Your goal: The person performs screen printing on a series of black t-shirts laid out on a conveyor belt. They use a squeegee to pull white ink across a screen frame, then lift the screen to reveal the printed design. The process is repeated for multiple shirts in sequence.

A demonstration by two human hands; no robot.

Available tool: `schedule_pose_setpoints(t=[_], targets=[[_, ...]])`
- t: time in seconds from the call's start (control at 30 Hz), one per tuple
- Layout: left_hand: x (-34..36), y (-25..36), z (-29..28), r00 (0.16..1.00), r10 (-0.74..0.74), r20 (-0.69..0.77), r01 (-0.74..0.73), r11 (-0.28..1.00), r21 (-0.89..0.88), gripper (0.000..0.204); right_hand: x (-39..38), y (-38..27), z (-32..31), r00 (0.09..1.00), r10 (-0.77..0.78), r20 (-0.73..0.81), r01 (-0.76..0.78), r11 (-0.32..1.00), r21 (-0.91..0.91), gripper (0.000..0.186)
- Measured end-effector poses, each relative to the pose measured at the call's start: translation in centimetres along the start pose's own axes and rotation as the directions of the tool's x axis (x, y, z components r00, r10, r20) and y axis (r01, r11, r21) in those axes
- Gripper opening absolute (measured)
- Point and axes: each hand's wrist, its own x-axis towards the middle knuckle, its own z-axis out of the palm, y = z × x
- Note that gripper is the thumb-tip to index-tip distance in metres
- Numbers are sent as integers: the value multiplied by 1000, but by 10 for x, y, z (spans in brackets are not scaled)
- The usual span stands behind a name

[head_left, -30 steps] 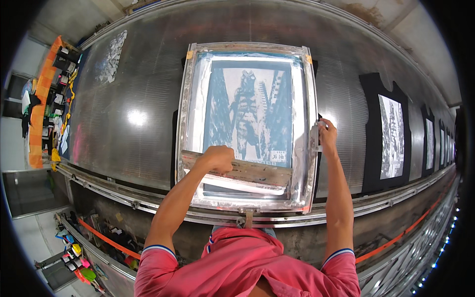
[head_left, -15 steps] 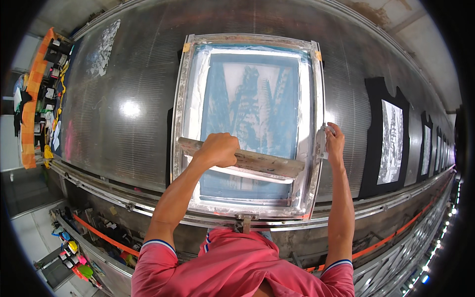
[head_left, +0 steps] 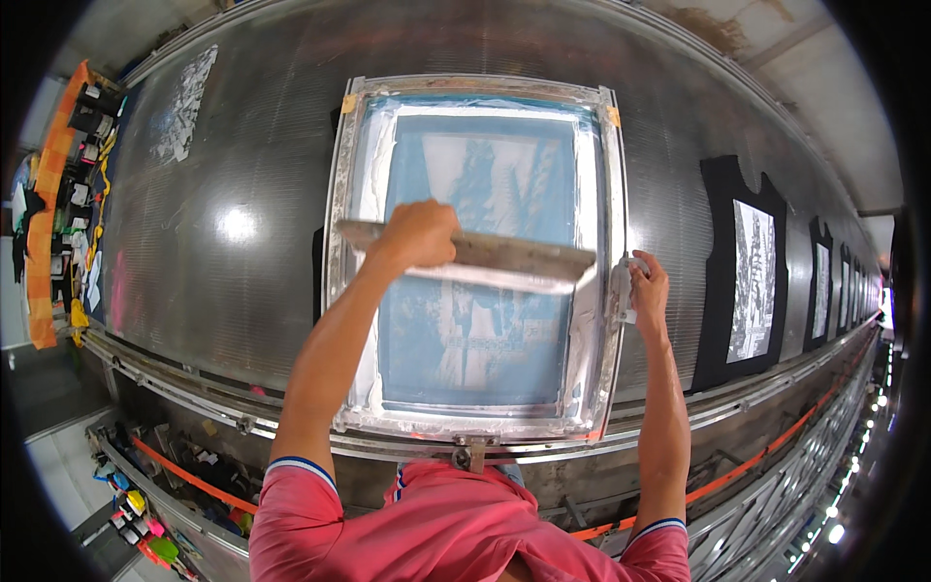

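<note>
My left hand (head_left: 422, 236) is closed round a long wooden-handled squeegee (head_left: 524, 257), which lies crosswise over a screen-printing frame (head_left: 612, 175). White ink shows along the squeegee's lower edge. The frame's blue mesh (head_left: 475, 359) carries a pale picture, and white ink lines its inner borders. At the frame's right side my right hand (head_left: 650, 289) has its fingers curled round a small grey handle (head_left: 624, 281) fixed to the rail. Dark cloth edges peek out from under the frame on its left.
The frame rests on a long grey metal table (head_left: 262, 165). To the right, a black garment piece (head_left: 747, 281) bears a white print, with several more in a row beyond. A metal rail (head_left: 194, 393) follows the near edge. Cluttered shelves (head_left: 92, 194) stand at the left.
My left hand has pushed the squeegee away from me, up the mesh, uncovering more of its lower part. My right hand stays at the handle on the frame's side.
</note>
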Motion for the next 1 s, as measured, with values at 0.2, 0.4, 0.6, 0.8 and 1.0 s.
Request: schedule_pose_setpoints(t=[0.2,0.4,0.6,0.8,1.0], targets=[[117,-29,-55,881,129,-455,-82,989,122,21,14,16,8,997,-59,-55,57,997,-42,30],[191,-28,-69,827,191,-528,-109,977,182,14,-4,6,-7,999,43,-10,-43,999,30,26],[175,-31,-23,797,160,-582,-71,982,172,10,15,7,7,999,37,-9,-37,997,61,27],[104,-40,41,812,148,-565,-127,989,76,9,65,-5,33,1000,4,-18,-5,999,-50,28],[-47,-31,33,807,79,-586,-127,991,-41,26,100,-116,49,996,-91,1,91,996,-13,25]])
